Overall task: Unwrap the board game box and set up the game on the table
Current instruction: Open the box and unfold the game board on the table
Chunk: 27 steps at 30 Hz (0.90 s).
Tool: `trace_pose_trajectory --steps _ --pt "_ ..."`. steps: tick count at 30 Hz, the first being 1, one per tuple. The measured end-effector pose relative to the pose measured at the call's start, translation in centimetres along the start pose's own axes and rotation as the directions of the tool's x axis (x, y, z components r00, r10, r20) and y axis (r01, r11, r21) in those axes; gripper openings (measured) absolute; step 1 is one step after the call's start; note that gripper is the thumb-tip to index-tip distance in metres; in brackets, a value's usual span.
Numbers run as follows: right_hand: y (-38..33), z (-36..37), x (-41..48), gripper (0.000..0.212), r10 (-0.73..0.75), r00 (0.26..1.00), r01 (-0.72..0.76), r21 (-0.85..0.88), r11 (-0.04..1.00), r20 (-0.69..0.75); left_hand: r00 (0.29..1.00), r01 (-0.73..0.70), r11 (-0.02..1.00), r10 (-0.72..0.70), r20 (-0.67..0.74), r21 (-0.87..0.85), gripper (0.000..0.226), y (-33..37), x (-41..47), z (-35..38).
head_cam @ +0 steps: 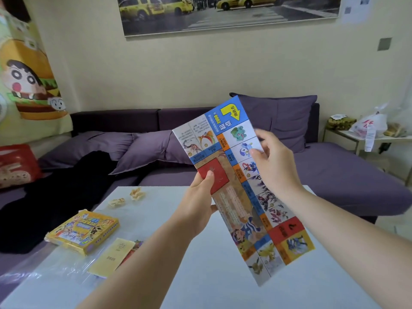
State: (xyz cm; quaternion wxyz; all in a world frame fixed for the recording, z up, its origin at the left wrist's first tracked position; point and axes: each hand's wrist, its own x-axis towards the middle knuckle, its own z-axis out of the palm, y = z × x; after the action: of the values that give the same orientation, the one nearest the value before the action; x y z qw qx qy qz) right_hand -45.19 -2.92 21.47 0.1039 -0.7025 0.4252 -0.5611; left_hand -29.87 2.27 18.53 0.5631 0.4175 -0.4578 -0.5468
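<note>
We see the game board, a long colourful sheet printed with cartoon creatures and price squares, held up in the air over the white table. It is tilted, with its top end toward twelve o'clock and its lower end toward five o'clock. The left hand grips the board's left edge, its thumb pressed on a red square and its fingers curled behind the sheet. The right hand pinches the opposite edge higher up, at about two o'clock from the left hand, thumb on the printed face. At eight o'clock from the board the yellow board game box lies flat on the table near its left edge. Just beside it, toward five o'clock, rests a pale yellow booklet partly covering some coloured cards. Clear plastic wrap spreads over the table's near left corner. Two crumpled paper scraps sit by the far edge at ten o'clock. Beyond the table runs a purple sofa with cushions.
</note>
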Motion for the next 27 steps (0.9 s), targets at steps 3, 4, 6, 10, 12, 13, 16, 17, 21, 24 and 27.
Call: trace_pose_trajectory --steps 3,4,6,10,12,13,16,17,21,24,27 --pt "-0.9 -0.5 1.2 0.019 0.02 0.989 -0.017 -0.027 1.0 0.148 0.995 -0.046 0.988 0.058 -0.078 0.146 0.031 -0.2 0.6 -0.5" --pt "-1.2 -0.8 1.7 0.018 0.017 0.987 -0.013 -0.028 1.0 0.159 0.982 -0.08 0.974 0.113 -0.151 0.21 0.043 -0.1 0.8 -0.8" --pt "-1.6 -1.4 2.7 0.016 -0.003 0.988 0.008 -0.034 0.999 0.157 0.905 -0.117 0.915 0.258 -0.339 0.386 0.086 0.8 1.0 -1.6" --pt "-1.8 -2.2 3.3 0.013 -0.046 0.987 0.061 -0.1 0.993 0.152 0.763 -0.135 0.6 0.57 -0.303 0.789 0.095 2.8 1.3 -4.3" --pt "-1.7 -2.3 3.4 0.011 -0.064 0.988 0.079 -0.104 0.991 0.139 0.739 -0.127 0.383 0.652 -0.17 0.915 0.066 3.2 1.8 -5.6" --pt "-1.5 -2.3 3.4 0.011 -0.071 0.989 0.085 -0.106 0.991 0.131 0.74 -0.105 0.302 0.66 -0.128 0.947 0.052 3.4 2.0 -6.0" --pt "-0.7 -1.9 3.1 0.013 -0.042 0.991 0.052 -0.072 0.996 0.127 0.758 -0.02 0.18 0.644 -0.102 0.983 0.025 4.0 2.1 -6.3" --pt "-0.6 -1.8 3.0 0.021 -0.028 0.992 0.036 -0.06 0.998 0.123 0.757 -0.016 0.158 0.647 -0.091 0.987 0.02 4.2 2.2 -6.2" --pt "-2.6 -1.3 2.5 0.072 -0.368 0.924 0.383 -0.289 0.877 0.108 0.723 -0.093 -0.066 0.681 0.113 0.993 0.008 4.4 3.3 -5.7" --pt "-5.5 -0.8 2.2 0.061 -0.448 0.842 0.537 -0.557 0.634 0.301 0.65 -0.152 -0.307 0.685 0.329 0.939 0.008 4.4 4.6 -5.1" --pt "-6.2 0.7 1.8 0.025 -0.226 0.869 0.484 -0.665 0.568 0.44 0.564 -0.176 -0.454 0.681 0.468 0.873 0.014 5.1 5.4 -3.7"
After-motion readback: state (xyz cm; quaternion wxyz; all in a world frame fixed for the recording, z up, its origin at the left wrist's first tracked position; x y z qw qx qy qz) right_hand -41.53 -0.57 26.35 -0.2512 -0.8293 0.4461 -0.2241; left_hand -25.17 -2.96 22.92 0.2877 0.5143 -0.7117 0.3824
